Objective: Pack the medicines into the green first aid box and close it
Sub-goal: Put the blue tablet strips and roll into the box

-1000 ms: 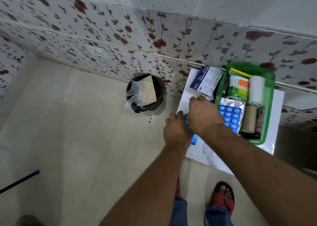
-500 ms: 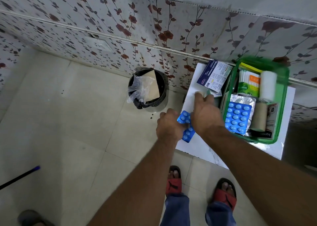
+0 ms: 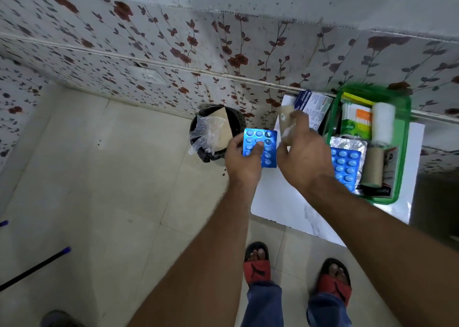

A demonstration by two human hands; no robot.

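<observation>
Two hands: both raised above the white table, each carrying one item toward an open, part-filled box.
Bin: one black waste bin with a plastic liner stands on the tiled floor, left of the table and against the flowered wall.
Left hand: the left hand is closed on one blue tablet strip, thumb across its face, fingers behind.
Strip handling: probably light, thin and springy, its foil slick; best pinched by a flat edge, so no blister gets crushed.
Right hand: the right hand is curled around a pale roll, blurred, likely a bandage; soft and light by the look, safe to squeeze round its middle.
Leaflet box: one blue-and-white carton lies on the table, just beside the green box.
Green box: the green first aid box sits at the table's far right, near the wall, its lid not visibly on.
Count inside: one blue strip on one silver strip, two rolls, one green-and-orange packet, one dark carton; anything more is hidden.
</observation>
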